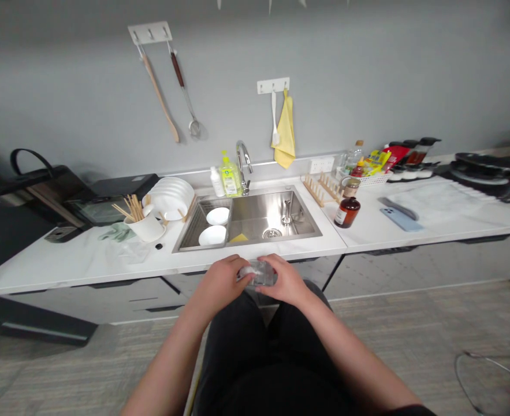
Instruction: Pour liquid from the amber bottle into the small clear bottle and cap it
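A small clear container, seemingly a glass or plastic jar [260,273], is held between both hands in front of the counter edge. My left hand [224,280] closes around its left end, thumb across the near side. Around the right end wrap the fingers of my right hand [287,279]. Whether the container has anything in it, I cannot make out. Just beyond the hands lies the steel sink [255,202], with two white bowls [213,235] in its left rack and a yellow sponge or cloth [238,238] at the bottom.
Behind the sink stand a faucet [243,164] and a green soap bottle [229,176]. To the left are stacked white plates [170,193] and a cup [148,225] of wooden sticks. A brown bottle [347,212] and a blue phone [401,219] lie to the right.
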### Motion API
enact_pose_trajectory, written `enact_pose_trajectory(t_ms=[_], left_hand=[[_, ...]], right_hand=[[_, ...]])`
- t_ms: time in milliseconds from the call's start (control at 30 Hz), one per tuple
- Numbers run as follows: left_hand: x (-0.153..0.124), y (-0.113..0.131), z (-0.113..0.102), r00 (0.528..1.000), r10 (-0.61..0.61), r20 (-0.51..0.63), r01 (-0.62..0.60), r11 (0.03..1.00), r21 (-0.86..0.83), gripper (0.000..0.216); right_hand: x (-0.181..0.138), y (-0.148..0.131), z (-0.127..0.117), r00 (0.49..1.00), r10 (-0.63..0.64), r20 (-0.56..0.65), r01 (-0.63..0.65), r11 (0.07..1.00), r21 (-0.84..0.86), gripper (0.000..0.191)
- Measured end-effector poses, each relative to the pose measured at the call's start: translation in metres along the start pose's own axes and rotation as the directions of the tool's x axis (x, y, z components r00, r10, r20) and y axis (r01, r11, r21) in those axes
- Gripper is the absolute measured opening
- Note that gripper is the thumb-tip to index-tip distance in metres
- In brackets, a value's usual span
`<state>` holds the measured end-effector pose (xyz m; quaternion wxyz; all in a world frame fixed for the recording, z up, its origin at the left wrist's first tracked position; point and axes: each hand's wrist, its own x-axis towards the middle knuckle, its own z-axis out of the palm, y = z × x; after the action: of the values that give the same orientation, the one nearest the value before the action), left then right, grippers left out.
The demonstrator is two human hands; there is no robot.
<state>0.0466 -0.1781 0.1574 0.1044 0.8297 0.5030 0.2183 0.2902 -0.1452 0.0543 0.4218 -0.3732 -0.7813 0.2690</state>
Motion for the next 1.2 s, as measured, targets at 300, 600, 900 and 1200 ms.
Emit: enact_pose_trajectory(t_ms=[300, 600, 900, 1200], left_hand=[[-0.022, 0.022, -0.011, 0.994, 0.102, 0.03, -0.097, 0.986, -0.132, 0.031], [-0.033, 0.029, -0.016, 0.947, 0.32, -0.033, -0.318, 0.914, -0.254, 0.069], [-0.04, 0.014, 0.016, 0.938, -0.057, -0.342, -0.098, 0.902, -0.421, 0.069], [-0.035, 0.027, 0.022, 0.942, -0.045, -0.333, -0.134, 0.859, -0.494, 0.069]], right_hand=[[-0.027, -0.058, -0.016, 0.999, 0.046, -0.006, -0.047, 0.999, -0.012, 0.077], [-0.036, -0.067, -0.021, 0.999, 0.03, 0.015, -0.03, 0.999, 0.033, 0.076], [-0.041, -0.065, -0.022, 0.995, 0.088, -0.045, -0.08, 0.986, 0.143, 0.078], [-0.043, -0.071, -0.024, 0.992, 0.113, -0.062, -0.099, 0.975, 0.198, 0.076]])
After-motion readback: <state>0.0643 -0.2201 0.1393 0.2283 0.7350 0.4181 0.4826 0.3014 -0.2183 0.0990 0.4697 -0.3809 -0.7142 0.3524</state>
